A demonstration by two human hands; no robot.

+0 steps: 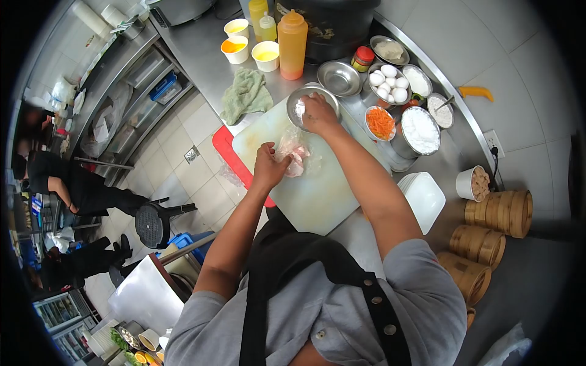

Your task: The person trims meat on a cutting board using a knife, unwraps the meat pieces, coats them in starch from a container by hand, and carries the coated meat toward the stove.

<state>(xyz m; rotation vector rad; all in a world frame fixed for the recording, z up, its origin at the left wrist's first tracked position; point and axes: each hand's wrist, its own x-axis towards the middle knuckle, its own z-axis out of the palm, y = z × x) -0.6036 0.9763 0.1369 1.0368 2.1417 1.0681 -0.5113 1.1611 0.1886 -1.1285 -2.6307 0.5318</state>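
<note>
My left hand [270, 166] holds the edge of a thin see-through plastic bag [292, 139] between thumb and fingers. Pale pink raw meat [296, 163] lies in or under the bag on the white cutting board [317, 201]; I cannot tell which. My right hand [320, 114] reaches into a shallow metal bowl [293, 96] at the board's far edge. Its fingers are bunched and point down beside a white powdery lump [300, 109]. What sits between those fingertips is hidden. A crumpled green towel [247, 96] lies left of the bowl.
An orange squeeze bottle [293, 46] and cups [266, 56] stand behind. Right are eggs [389, 82], shredded carrot [379, 123], white powder [420, 130], white dishes [423, 198] and bamboo steamers [500, 213]. A red board [229, 149] juts out left. Co-workers [73, 183] are beyond a stool [154, 226].
</note>
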